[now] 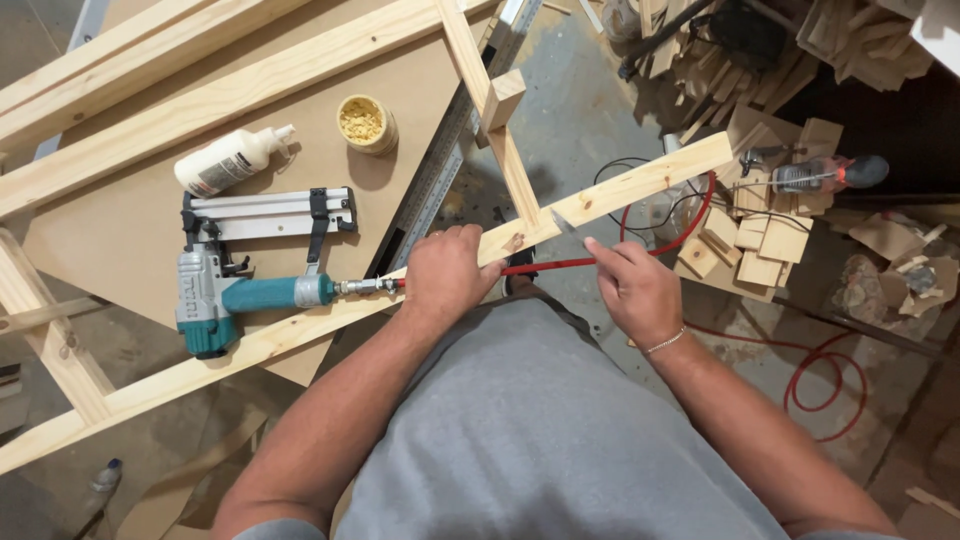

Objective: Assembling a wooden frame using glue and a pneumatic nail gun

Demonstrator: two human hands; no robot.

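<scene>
The pale, knotty wooden slat (400, 300) runs from seven to two o'clock; the left hand (447, 272) clamps it, while the right hand (632, 285) pinches a small blade (563, 224).

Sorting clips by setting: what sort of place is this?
Likely a woodworking shop: a pneumatic nail gun and glue bottle lie on the workbench, with wood offcuts piled on the floor.

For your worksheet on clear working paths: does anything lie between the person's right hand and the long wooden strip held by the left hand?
Nothing visible. The right hand holds a small blade at the long wooden strip, beside the left hand gripping it. The red hose passes underneath.
</scene>
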